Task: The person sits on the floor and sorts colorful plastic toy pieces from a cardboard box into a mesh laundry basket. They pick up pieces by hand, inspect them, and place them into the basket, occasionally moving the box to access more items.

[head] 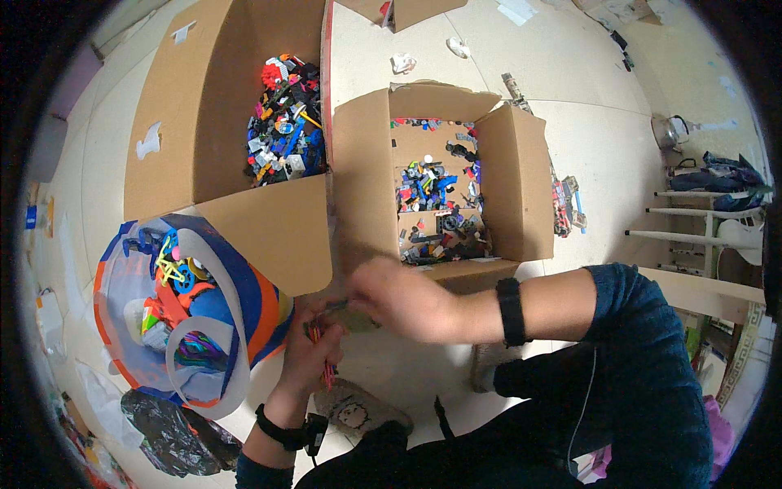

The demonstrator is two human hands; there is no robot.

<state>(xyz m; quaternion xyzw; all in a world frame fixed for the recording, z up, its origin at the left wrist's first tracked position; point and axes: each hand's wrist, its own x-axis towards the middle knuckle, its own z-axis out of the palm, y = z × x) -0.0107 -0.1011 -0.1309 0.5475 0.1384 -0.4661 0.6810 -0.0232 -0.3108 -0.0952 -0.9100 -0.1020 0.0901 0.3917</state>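
My left hand (314,351), with a black band on its wrist, is closed round a bundle of thin red and dark pieces (315,333), low between the bag and the boxes. Just up and to the right, my right hand (382,293), blurred, has its fingertips at a small dark piece (333,305) by the top of the bundle; whether it grips that piece cannot be told. Beyond my right hand stands an open cardboard box (534,183) with small toy building bricks (427,183) in loose groups. A larger cardboard box (165,122) at the upper left holds a heap of mixed bricks (287,128).
At the left a blue and orange bag (263,318) holds colourful toys, with a black plastic bag (177,434) below it. Brick-built models (568,205) lie right of the smaller box. Crumpled paper (403,63) lies on the tiles. A white rack (678,211) stands at the right.
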